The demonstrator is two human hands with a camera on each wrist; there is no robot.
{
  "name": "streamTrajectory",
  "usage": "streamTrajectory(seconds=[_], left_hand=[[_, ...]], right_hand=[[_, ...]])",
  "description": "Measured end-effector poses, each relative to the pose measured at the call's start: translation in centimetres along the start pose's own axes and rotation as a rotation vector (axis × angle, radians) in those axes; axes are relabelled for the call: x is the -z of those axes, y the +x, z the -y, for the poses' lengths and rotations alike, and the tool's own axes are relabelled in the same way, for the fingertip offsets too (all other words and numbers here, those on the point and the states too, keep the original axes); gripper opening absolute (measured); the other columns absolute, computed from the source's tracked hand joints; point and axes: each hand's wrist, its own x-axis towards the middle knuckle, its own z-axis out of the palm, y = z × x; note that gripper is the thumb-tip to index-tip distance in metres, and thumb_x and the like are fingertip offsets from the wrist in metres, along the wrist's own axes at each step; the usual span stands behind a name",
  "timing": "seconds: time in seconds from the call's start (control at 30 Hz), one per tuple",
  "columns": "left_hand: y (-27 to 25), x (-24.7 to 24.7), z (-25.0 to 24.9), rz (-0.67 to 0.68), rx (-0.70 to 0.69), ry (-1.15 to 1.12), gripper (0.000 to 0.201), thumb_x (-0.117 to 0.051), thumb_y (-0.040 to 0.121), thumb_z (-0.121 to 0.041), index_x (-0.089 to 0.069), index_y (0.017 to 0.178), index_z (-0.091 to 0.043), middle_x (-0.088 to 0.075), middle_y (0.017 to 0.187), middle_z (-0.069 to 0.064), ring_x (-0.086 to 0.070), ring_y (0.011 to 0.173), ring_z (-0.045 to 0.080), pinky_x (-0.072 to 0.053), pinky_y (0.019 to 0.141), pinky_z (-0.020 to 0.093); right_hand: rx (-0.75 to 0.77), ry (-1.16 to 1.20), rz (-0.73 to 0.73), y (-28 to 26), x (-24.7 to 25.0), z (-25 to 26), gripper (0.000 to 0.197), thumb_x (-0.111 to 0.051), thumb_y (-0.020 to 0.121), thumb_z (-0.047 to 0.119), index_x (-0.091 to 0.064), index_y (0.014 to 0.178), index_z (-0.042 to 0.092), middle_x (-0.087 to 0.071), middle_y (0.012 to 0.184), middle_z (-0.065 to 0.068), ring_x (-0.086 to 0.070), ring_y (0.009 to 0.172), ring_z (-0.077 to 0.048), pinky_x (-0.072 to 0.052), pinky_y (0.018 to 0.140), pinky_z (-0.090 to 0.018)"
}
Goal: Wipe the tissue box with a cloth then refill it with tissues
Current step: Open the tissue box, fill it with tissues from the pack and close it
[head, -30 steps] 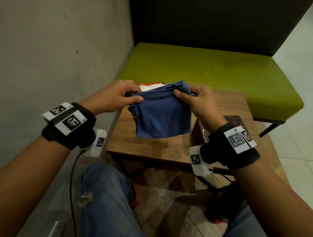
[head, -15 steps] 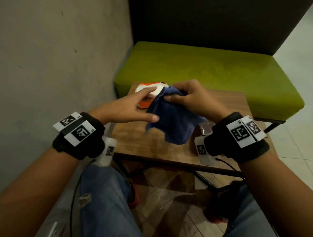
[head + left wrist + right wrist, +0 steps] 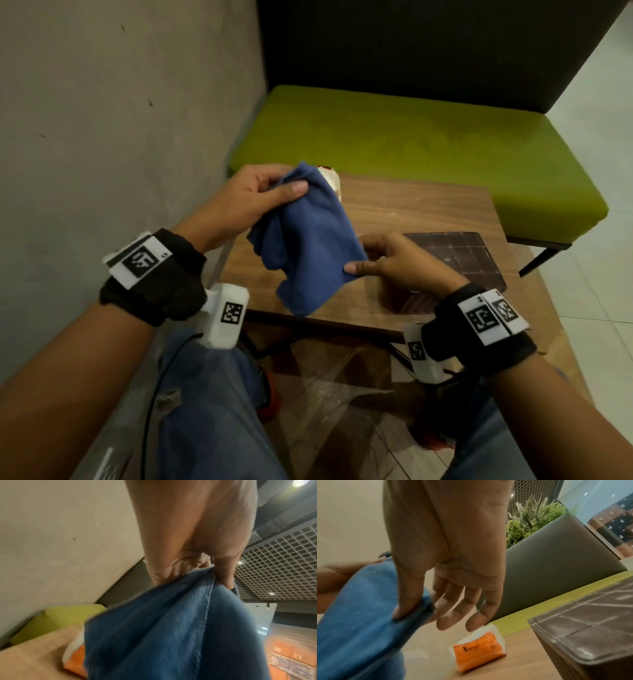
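**Two hands on cloth, regripped, box not yet wiped**

Two hands hold the cloth (image 3: 308,240) in the air over the near edge of the table (image 3: 411,212). Change from half a second ago: then the right hand bunched the cloth at the top and the left lay flat-fingered beside it; now the grips have swapped ends. Left hand (image 3: 253,198) pinches the upper corner, thumb over the fold; the left wrist view shows the hem squeezed between thumb and fingers. Right hand (image 3: 394,260) has dropped to the lower right edge and pinches it between thumb and forefinger, its other fingers hanging loose and spread. A second ago the cloth was stretched flat between both hands; it now hangs slack and creased. Reads as refolding or sizing the cloth for wiping; judgement only.

Cloth's long axis runs diagonally, from the high far-left corner down to a low point near the table edge; that free corner points toward the person.

Farther on: the box (image 3: 455,260), dark and grid-topped, sits on the table just right of the right hand, untouched, its long axis roughly near-to-far. The tissue pack (image 3: 479,654), orange and white, lies at the far left of the table, mostly behind the cloth in the head view. Beyond is the bench (image 3: 411,144). Wiping and refill both still to do.
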Motion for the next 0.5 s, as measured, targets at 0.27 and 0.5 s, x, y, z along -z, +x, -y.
streamTrajectory(seconds=[0.27, 0.5], left_hand=[[1.9, 5.3, 4.9, -0.195, 0.168, 0.326, 0.019, -0.058, 0.089, -0.002, -0.063, 0.086, -0.020, -0.061, 0.076, 0.001, -0.055, 0.060, -0.010, -0.044, 0.059, 0.008], [-0.5, 4.3, 7.4, -0.159, 0.093, 0.532, 0.016, -0.063, 0.078, -0.004, -0.071, 0.091, -0.010, -0.067, 0.081, 0.004, -0.057, 0.070, -0.004, -0.043, 0.065, 0.016]], right_hand=[[-0.047, -0.069, -0.421, 6.1, 1.4, 0.8, 0.015, -0.070, 0.083, 0.009, -0.063, 0.074, 0.018, -0.054, 0.065, 0.008, -0.045, 0.059, -0.008, -0.035, 0.062, -0.029], [0.015, -0.493, -0.449, 4.3, -0.1, 0.5, 0.016, -0.068, 0.083, 0.017, -0.072, 0.098, 0.020, -0.070, 0.099, -0.006, -0.063, 0.088, -0.030, -0.043, 0.069, -0.032]])
